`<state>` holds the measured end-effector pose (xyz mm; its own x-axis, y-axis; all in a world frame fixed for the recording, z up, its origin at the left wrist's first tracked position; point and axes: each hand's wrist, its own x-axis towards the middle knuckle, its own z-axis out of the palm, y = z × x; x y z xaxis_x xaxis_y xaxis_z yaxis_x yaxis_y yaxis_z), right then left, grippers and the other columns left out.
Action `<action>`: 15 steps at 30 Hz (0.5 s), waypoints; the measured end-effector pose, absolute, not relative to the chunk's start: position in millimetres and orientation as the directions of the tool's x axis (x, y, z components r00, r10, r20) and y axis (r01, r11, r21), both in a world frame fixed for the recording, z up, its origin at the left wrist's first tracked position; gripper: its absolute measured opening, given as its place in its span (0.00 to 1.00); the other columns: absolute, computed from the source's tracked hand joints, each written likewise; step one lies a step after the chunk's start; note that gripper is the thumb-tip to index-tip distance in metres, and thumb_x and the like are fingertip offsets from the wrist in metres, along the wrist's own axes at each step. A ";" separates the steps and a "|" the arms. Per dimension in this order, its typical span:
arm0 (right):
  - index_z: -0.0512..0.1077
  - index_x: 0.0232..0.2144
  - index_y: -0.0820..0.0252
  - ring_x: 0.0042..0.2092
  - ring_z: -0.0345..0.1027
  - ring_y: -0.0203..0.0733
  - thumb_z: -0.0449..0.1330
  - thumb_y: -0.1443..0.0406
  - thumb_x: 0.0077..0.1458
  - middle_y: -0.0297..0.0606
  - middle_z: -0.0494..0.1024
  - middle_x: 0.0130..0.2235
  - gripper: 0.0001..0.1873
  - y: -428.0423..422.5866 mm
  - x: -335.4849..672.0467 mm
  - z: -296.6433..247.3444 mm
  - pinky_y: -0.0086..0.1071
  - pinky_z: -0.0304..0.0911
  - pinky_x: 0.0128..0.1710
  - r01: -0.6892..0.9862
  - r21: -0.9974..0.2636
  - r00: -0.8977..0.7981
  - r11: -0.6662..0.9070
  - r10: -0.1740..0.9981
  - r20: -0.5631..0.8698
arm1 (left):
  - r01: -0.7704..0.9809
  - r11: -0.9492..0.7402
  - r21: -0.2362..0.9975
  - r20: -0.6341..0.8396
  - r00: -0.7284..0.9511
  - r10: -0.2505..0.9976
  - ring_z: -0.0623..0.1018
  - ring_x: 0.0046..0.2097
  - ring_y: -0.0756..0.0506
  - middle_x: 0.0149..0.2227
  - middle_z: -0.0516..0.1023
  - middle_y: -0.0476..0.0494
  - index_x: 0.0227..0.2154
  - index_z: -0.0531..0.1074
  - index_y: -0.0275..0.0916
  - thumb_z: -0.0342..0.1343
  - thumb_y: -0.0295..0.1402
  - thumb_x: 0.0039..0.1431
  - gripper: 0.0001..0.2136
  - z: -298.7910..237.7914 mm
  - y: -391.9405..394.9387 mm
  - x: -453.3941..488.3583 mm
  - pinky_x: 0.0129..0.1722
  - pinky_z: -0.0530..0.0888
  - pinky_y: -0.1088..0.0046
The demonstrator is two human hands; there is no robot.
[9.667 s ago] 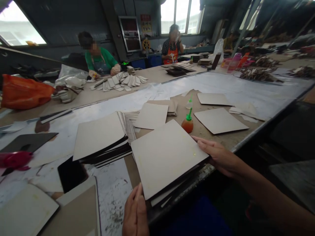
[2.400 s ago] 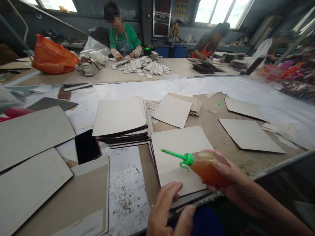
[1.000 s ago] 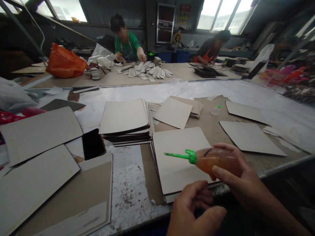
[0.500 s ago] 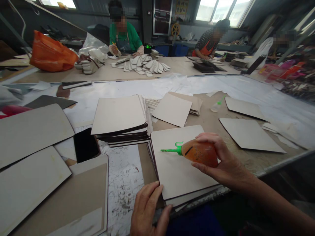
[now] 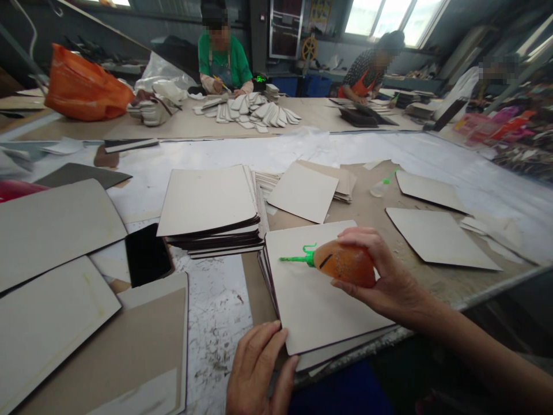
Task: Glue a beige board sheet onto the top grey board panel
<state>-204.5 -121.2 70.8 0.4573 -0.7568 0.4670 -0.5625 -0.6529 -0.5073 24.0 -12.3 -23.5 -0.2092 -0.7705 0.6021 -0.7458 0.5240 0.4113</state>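
My right hand (image 5: 380, 276) is wrapped round an orange squeeze bottle (image 5: 345, 264) with a green nozzle. The bottle lies nearly level above a pale, dark-edged panel (image 5: 324, 311), its nozzle tip pointing left near the panel's left edge. That panel tops a small stack at the table's front edge. At the stack's near left corner rests my left hand (image 5: 257, 366), fingers stretched and fingertips against the edge, holding nothing. Just beyond, on the left, is a taller stack of similar panels (image 5: 209, 199).
A phone (image 5: 148, 255) and large panels (image 5: 52, 311) lie to the left. Two loose panels (image 5: 440, 237) and a small clear bottle (image 5: 380, 187) are on the right. Across the table, people work near a heap of white pieces (image 5: 254, 110) and an orange bag (image 5: 84, 86).
My right hand has shifted the bottle slightly left and up over the panel. My left hand stays at the corner. The co-worker in green has moved their hands.
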 end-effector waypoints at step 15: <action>0.59 0.46 0.53 0.50 0.60 0.48 0.62 0.66 0.50 0.40 0.70 0.43 0.22 -117.2 -210.3 79.3 0.41 0.59 0.49 -0.523 -0.496 0.551 -0.693 -0.719 0.423 | -0.738 0.547 0.396 0.611 -0.233 -0.756 0.69 0.49 0.46 0.43 0.72 0.38 0.45 0.68 0.33 0.57 0.24 0.52 0.15 -20.8 -13.0 26.1 0.48 0.70 0.73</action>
